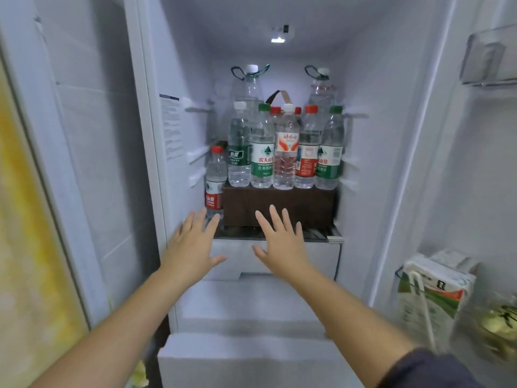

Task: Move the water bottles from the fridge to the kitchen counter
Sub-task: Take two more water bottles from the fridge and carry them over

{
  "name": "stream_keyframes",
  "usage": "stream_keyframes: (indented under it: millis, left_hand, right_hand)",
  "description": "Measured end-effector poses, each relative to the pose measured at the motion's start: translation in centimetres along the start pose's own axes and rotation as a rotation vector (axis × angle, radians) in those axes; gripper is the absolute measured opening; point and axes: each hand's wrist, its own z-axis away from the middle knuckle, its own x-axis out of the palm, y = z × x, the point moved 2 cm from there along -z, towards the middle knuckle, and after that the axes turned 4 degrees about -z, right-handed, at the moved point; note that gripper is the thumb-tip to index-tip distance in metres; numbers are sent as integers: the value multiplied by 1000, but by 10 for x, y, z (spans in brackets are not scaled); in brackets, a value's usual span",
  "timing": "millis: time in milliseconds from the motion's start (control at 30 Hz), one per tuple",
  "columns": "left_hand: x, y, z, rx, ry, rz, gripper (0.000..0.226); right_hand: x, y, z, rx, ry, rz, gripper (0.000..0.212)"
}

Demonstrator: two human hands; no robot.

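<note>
Inside the open fridge, several water bottles stand in a row on a dark brown box: a green-label bottle, a red-and-white-label bottle, a red-label bottle and others. A smaller red-capped bottle stands lower, left of the box. Two large jugs rise behind the row. My left hand and my right hand reach forward with fingers spread, empty, just below the shelf edge and short of the bottles.
White drawers stack below the shelf. The fridge door on the right holds a carton and a bag of greenish food in its lower bin, with a clear bin higher up. A pale wall panel stands on the left.
</note>
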Motion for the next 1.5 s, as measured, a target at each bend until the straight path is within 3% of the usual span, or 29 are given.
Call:
stream_keyframes:
  millis: [133,267,433,633,800,867,1200,1500]
  left_hand:
    - [1,-8,-55,2,11,-60,91]
    - [2,-9,-108,52,33,-203,75]
    - [-22,-14,-178,65,83,-396,63]
    - [-42,-19,-234,65,133,-591,58]
    - [-45,-29,-262,25,30,-560,64]
    - [-48,-29,-268,26,-2,-478,57]
    - [-74,-33,-256,28,-113,-242,47]
    - [-106,-27,-214,60,-45,-279,26]
  right_hand:
    - [0,14,-61,15,1,29,73]
    - [-2,28,-95,5,41,45,72]
    - [-4,36,-110,-51,50,142,67]
    - [-13,37,-113,-72,44,62,52]
    - [-19,37,-116,-75,48,21,40]
    - [-20,39,-118,-67,43,7,38]
    - [-19,38,-117,-20,39,-28,40]
    - [-22,31,-113,20,35,-84,37]
